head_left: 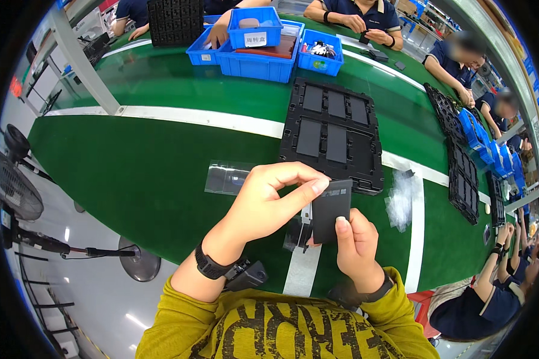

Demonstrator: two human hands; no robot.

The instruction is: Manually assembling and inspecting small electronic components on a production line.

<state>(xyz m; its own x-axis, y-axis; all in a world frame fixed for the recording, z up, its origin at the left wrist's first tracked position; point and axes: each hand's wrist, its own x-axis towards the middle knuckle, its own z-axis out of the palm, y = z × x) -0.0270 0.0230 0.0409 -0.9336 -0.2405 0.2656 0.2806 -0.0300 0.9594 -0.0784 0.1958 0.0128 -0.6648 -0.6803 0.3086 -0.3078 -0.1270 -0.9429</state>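
Observation:
Both hands hold a flat black rectangular block [332, 212] with small pale print and a square code near its top, tilted above the table. At its upper left corner my left hand [269, 200] pinches with thumb and index finger. My right hand [359, 242] grips the lower right edge, thumb on the front face; its other fingers are partly hidden. Just beyond lies a black moulded tray [362, 146] with several similar dark blocks in its slots. Partly hidden behind the held block is a silver and black object [305, 224] whose kind I cannot make out.
Clear plastic film [221, 178] lies left of the tray, and a crumpled pile of clear film [399, 203] to its right. Blue bins [251, 66] stand at the back. Co-workers sit across and along the green table [132, 161]. A fan [19, 188] stands at left.

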